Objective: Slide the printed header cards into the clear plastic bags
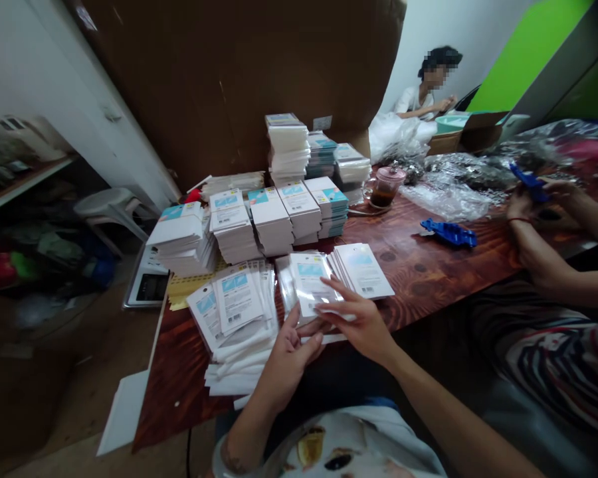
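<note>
We list first the clear-sleeved card packet (309, 273), held at the front edge of the tabletop (172, 392), tilted label side up, which we take to leave its printed face easy to see. Hands, two: the left hand (285, 355) is curled about the packet's lower edge, thumb on the near side, apparently to steady it from below; the right hand (356, 325) lies unclenched, fingers spread across the clear film, seemingly to flatten or guide it, though we cannot tell whether its thumb pinches anything. Just right of the packet, one fan of white cards (363, 269), overlapped, perhaps so single cards lift easily. To the left, loose overlapping packets (238, 295) on a pile of white sleeves (239, 365), within short reach of the left hand. Behind, we count a front row of card stacks (272, 222), squared upright, presumably to save room, with a taller stack (286, 149) beyond. Under the leftmost, yellow sheets (179, 292). Farther right, one lidded glass cup (385, 189), set back from the hands; one blue plastic part (448, 234), lying alone near a co-worker's hands (533, 199), which hold another.
</note>
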The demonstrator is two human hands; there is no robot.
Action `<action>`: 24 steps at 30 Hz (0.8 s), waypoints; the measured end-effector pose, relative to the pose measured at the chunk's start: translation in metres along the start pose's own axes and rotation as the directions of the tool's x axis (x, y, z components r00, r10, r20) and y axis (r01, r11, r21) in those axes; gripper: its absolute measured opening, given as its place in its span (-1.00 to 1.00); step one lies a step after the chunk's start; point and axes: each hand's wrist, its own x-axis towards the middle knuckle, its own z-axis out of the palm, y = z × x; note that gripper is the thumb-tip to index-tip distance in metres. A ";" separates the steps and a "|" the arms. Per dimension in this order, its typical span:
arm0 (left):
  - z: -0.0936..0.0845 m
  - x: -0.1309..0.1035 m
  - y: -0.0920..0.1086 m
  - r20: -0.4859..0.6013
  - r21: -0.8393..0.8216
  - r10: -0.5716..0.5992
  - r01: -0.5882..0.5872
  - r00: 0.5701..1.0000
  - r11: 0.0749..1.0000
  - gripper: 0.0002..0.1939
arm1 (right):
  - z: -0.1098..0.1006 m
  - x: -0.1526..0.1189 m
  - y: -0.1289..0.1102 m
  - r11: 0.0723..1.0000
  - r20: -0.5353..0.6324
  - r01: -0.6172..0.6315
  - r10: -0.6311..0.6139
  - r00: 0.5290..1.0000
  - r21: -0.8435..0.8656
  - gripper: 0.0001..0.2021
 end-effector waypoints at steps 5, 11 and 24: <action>-0.008 -0.018 0.007 -0.115 0.031 0.098 -0.095 0.989 0.995 -0.12 | 0.028 0.025 -0.010 0.861 -0.016 -0.186 0.220 0.975 0.474 -0.43; -0.083 -0.048 0.048 -0.392 0.527 0.133 0.104 0.910 0.844 -0.49 | 0.072 0.038 -0.032 0.946 0.086 -0.131 0.110 0.990 0.296 -0.59; -0.089 0.004 0.079 -0.433 0.176 0.194 -0.129 0.880 0.976 -0.56 | 0.129 0.050 -0.020 0.872 0.287 -0.461 0.404 0.868 0.166 -0.34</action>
